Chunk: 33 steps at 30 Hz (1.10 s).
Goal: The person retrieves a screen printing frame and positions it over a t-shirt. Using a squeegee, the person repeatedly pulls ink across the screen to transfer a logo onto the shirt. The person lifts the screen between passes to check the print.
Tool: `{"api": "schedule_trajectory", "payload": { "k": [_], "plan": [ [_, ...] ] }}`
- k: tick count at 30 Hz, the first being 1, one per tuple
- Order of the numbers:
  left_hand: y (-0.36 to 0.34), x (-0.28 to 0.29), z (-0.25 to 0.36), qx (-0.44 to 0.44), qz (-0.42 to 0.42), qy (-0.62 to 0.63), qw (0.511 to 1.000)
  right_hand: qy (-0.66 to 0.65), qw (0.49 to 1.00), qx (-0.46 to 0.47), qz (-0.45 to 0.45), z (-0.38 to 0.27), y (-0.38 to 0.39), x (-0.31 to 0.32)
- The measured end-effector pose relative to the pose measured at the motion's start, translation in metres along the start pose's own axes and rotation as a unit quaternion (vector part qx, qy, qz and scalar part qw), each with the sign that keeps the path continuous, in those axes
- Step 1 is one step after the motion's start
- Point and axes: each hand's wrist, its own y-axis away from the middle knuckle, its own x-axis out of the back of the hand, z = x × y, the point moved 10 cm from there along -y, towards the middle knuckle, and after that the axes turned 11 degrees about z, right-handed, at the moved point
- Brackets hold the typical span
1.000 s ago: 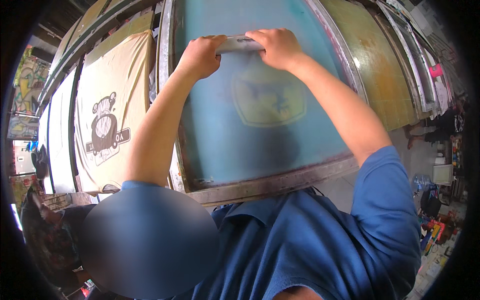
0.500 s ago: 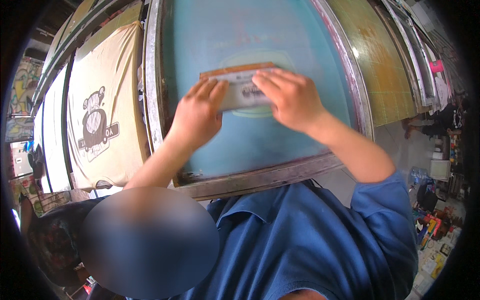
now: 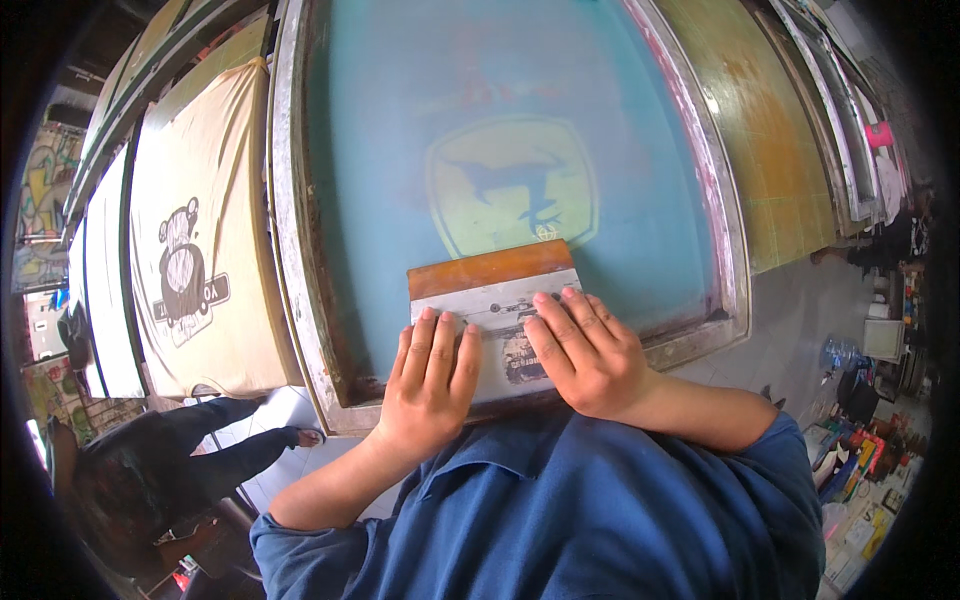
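Note:
A wide squeegee (image 3: 503,338) with an orange blade and a worn silver holder lies across the near end of a blue-green printing screen (image 3: 390,120). My left hand (image 3: 428,388) grips its left part, fingers stretched over the holder and the thumb hidden. On the right part, my right hand (image 3: 592,362) holds it the same way. Just beyond the blade, a pale shield-shaped emblem (image 3: 512,180) with a leaping deer shows in the mesh. The squeegee's near edge comes close to my shirt and covers part of the metal screen frame (image 3: 738,300).
To the left, a beige T-shirt (image 3: 200,140) with a dark cartoon print is stretched over a board. A yellowish board (image 3: 770,150) lies to the right. Another person in dark clothes (image 3: 130,470) is at the lower left. Assorted items (image 3: 870,460) lie on the floor at right.
Both hands have pulled the squeegee toward me, from the middle of the screen to its near end. The emblem it partly covered now shows almost whole.

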Motion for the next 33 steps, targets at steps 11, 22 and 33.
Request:
{"api": "schedule_trajectory", "payload": {
  "k": [11,22,33],
  "plan": [
    [-0.095,0.031,-0.044,0.053,-0.047,0.114,0.991,-0.083,0.968,-0.108,-0.209,0.085,-0.072,0.014],
    [-0.223,-0.066,-0.131,0.126,-0.073,0.020,0.989,0.007,0.991,-0.117,-0.065,0.236,-0.103,-0.075],
    [-0.212,-0.033,-0.104,0.122,-0.035,0.014,0.992,-0.015,0.993,-0.114,-0.030,0.212,-0.097,-0.041]
  ]
}}
